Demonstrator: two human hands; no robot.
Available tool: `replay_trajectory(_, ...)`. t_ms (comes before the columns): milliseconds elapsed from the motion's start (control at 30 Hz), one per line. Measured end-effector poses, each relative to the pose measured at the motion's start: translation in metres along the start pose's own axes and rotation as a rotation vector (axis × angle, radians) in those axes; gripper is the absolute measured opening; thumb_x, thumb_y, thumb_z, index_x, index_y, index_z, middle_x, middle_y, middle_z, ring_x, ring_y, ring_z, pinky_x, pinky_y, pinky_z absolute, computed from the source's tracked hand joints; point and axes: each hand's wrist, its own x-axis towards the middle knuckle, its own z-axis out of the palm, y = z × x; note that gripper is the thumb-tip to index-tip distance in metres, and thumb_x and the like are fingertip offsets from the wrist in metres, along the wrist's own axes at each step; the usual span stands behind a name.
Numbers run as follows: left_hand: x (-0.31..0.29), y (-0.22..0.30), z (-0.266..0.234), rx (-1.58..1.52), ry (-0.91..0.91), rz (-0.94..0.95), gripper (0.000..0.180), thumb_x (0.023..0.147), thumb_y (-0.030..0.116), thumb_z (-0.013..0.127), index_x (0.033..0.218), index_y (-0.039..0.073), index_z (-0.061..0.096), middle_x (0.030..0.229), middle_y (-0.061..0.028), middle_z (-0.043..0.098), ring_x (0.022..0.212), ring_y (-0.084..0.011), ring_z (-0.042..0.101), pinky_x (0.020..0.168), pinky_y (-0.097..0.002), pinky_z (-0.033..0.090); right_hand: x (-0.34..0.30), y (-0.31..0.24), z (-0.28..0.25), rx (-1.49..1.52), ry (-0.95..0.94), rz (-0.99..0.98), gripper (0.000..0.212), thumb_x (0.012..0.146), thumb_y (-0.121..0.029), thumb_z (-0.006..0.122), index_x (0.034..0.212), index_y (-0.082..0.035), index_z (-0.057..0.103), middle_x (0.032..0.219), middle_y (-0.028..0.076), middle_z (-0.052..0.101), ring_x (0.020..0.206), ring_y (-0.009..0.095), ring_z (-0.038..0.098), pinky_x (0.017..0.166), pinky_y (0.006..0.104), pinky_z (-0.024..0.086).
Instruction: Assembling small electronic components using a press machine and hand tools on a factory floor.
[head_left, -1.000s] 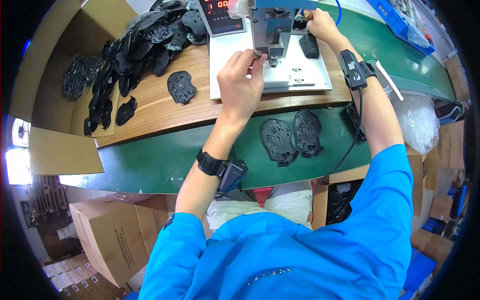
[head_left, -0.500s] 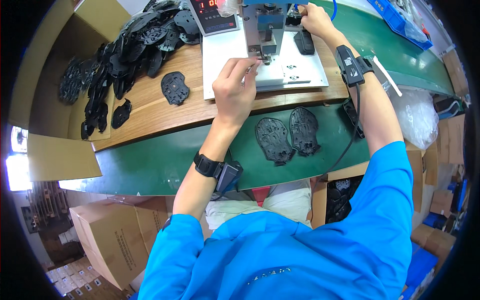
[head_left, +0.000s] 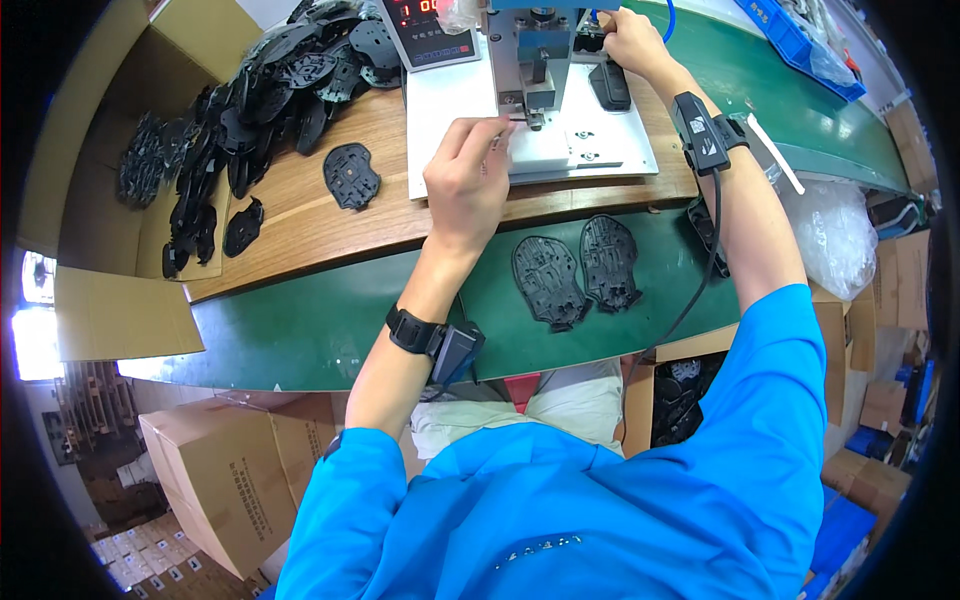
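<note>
- Slim dark piece [head_left: 518, 120] sits at the tips of my left hand [head_left: 465, 178], right beside the lower head of the bench press [head_left: 542, 65]; its far end is too small to make out.
- My left thumb and forefinger look pinched on it, a tip grip that probably keeps the rest of my fingers out from under the press head.
- My right hand [head_left: 638, 42] reaches to the rear right of the press, by a dark fitting; I cannot tell whether those fingers are spread or pressed together, since the machine's parts hide the tips.
- White base plate [head_left: 430, 135] carries the press, likely to keep it steady on the wooden board [head_left: 285, 225].
- Black rounded block [head_left: 609, 86] rests on that plate, near my right hand.
- Two black shell plates [head_left: 548, 282] lie side by side on the green tabletop [head_left: 285, 325] in front of me, perhaps for easy reach.
- Another single shell [head_left: 351, 176] lies flat on the board, apart from the heaped black shells [head_left: 270, 115], which spill from a cardboard box [head_left: 125, 315] on my left, presumably so that I can take them singly.
</note>
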Motion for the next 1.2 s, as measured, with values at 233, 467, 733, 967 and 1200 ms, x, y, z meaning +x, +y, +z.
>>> replay_trajectory(233,0.003,-0.007,-0.002,0.047,-0.073,-0.096,0.004,0.09,-0.002,0.071,0.094,-0.004,0.069,0.084,-0.0132,0.069,0.074,-0.0215,0.071,0.068,-0.0302,0.055,0.001,0.001,0.0,0.048,-0.014,-0.043,0.059,0.082,0.005,0.049,0.139,-0.008,0.061,0.091,0.023,0.071,0.086,0.04,0.069,0.079,0.0445,0.054)
replay_trajectory(467,0.008,-0.004,0.003,-0.03,-0.078,-0.146,0.005,0.092,0.0,0.071,0.092,-0.004,0.068,0.079,-0.0125,0.069,0.07,-0.0182,0.07,0.067,-0.0293,0.055,0.0,0.0,0.0,0.013,-0.018,-0.019,0.062,0.081,0.006,0.048,0.14,-0.007,0.059,0.094,0.023,0.071,0.088,0.04,0.069,0.081,0.0437,0.054)
replay_trajectory(733,0.005,-0.013,0.007,-0.146,-0.063,-0.326,0.012,0.096,0.007,0.07,0.094,-0.005,0.068,0.081,-0.0095,0.074,0.069,-0.011,0.07,0.057,-0.0243,0.055,0.001,-0.004,0.0,-0.003,-0.025,0.0,0.061,0.081,0.004,0.049,0.139,-0.01,0.06,0.094,0.024,0.071,0.089,0.042,0.069,0.082,0.0458,0.055)
replay_trajectory(967,0.008,-0.005,0.012,-0.222,0.016,-0.399,0.012,0.09,0.001,0.071,0.082,-0.004,0.064,0.07,-0.0115,0.068,0.061,-0.0176,0.068,0.057,-0.0296,0.05,0.0,-0.009,-0.001,0.026,-0.022,0.001,0.059,0.08,0.005,0.049,0.133,-0.015,0.065,0.092,0.023,0.072,0.088,0.041,0.069,0.081,0.0457,0.055)
replay_trajectory(1200,0.007,0.004,0.005,-0.22,0.029,-0.448,0.012,0.093,-0.001,0.068,0.082,-0.005,0.063,0.071,-0.0097,0.069,0.061,-0.0161,0.069,0.053,-0.0276,0.054,0.003,-0.013,0.006,0.012,-0.046,0.01,0.055,0.079,0.007,0.05,0.126,-0.016,0.068,0.088,0.022,0.071,0.085,0.04,0.069,0.078,0.0459,0.055)
